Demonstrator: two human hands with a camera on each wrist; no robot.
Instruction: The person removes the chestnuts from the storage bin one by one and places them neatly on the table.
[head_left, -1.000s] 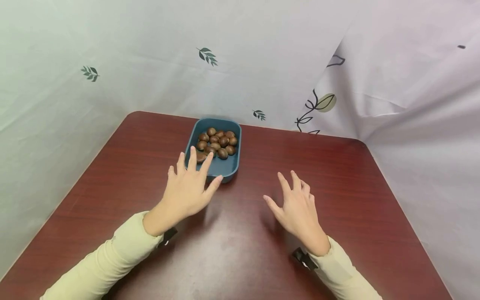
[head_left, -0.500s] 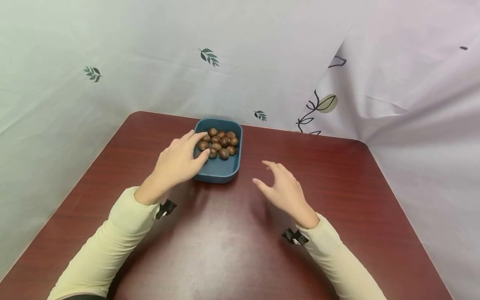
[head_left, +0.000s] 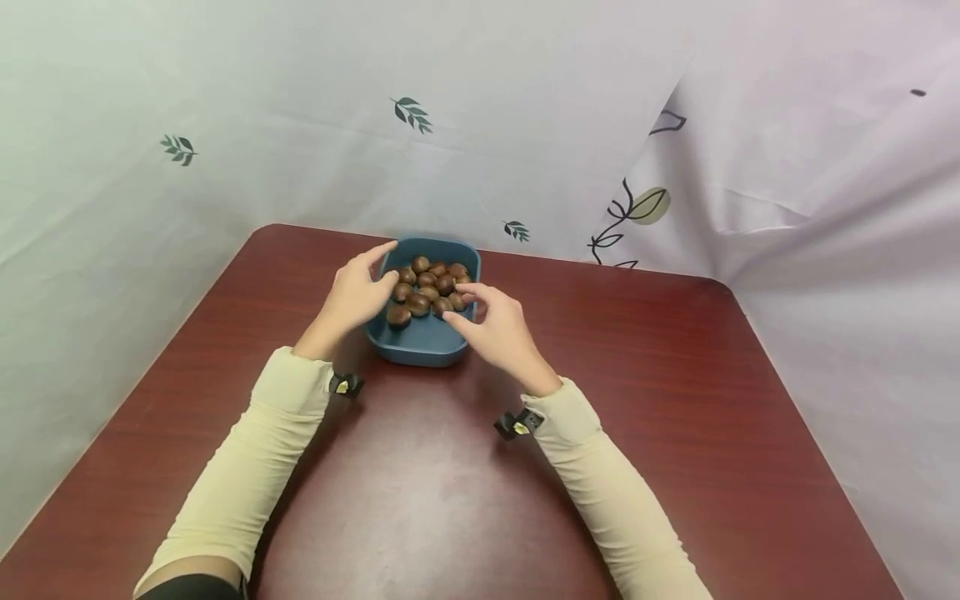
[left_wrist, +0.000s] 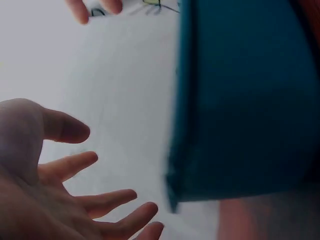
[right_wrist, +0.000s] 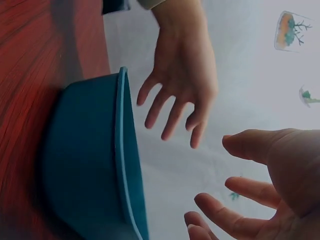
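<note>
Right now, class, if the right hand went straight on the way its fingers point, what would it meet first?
Probably the brown nuts in the blue tray, though how high the right hand hovers above them is unclear.

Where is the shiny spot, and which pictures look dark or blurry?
Head view: bright, with pale glare on the table and soft shadows beside the sleeves; left wrist view: dim, the box big and blurry along its edge; right wrist view: dim too, but the nearest fingers look fairly sharp.
</note>
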